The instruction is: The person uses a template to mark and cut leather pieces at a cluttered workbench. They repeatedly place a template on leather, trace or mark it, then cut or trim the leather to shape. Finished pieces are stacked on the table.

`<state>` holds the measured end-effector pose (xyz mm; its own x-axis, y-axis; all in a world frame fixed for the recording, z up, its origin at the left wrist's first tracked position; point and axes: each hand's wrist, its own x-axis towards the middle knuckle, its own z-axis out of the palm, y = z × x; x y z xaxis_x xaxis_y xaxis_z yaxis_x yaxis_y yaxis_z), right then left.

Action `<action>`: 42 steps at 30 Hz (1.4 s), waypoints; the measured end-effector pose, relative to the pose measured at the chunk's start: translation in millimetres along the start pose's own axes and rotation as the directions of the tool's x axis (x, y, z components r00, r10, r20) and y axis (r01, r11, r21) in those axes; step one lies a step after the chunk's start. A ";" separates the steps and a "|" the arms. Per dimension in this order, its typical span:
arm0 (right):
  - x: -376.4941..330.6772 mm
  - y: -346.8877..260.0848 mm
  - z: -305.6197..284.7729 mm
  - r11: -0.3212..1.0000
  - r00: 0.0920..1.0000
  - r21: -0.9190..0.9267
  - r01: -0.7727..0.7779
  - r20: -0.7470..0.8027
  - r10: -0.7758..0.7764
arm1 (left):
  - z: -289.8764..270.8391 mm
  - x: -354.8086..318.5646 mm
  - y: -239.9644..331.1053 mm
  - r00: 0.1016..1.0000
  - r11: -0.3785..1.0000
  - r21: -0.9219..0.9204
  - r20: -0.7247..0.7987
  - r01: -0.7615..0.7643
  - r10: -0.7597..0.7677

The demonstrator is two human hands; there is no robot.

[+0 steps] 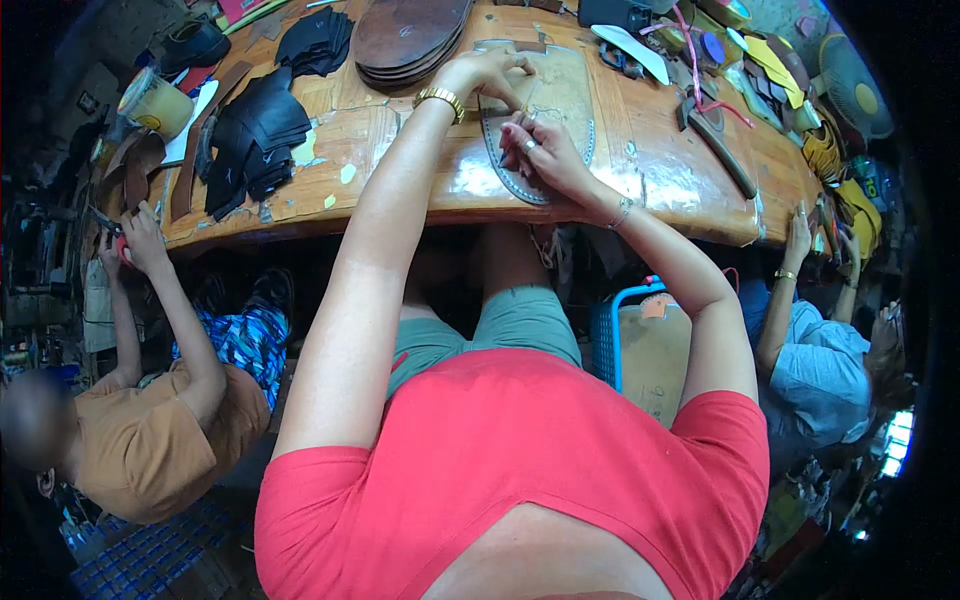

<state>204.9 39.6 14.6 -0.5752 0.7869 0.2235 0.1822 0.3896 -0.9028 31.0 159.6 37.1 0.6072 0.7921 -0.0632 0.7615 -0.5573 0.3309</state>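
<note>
A tan leather piece with a rounded near end lies on the wooden table in front of me. A row of small marks or stitches follows its edge. My left hand rests over its left side, fingers spread and touching the leather, with one fingertip close to my other hand. Above the middle of the piece, my right hand is closed, fingers curled and pinched. Whatever they hold, if anything, is too small to make out. Just beyond my left wrist sits a stack of brown leather pieces with rounded ends.
Black leather pieces and a tub are at the left. A hammer lies to the right, near a pink cord. A co-worker at the left holds red-handled scissors; another sits at the right. A blue basket stands beside me.
</note>
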 end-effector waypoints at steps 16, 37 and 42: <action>10.2 4.5 4.3 0.927 0.955 -0.237 0.291 0.016 -0.296 | 1.2 4.7 -6.0 0.999 0.991 -0.122 -0.010 0.046 -0.048; 26.6 3.0 3.3 0.995 0.996 -0.075 0.067 -0.057 -0.072 | 4.7 9.7 -16.5 0.997 0.979 -0.191 -0.004 0.072 -0.074; 25.8 8.5 5.1 0.844 0.910 -0.366 0.393 0.019 -0.415 | 8.2 12.3 -17.0 0.998 0.985 -0.170 -0.044 0.031 -0.039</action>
<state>187.5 60.8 10.8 -0.6141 0.5450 0.5709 0.2199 0.8128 -0.5394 27.5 176.8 23.0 0.5667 0.8232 -0.0346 0.7302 -0.4824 0.4838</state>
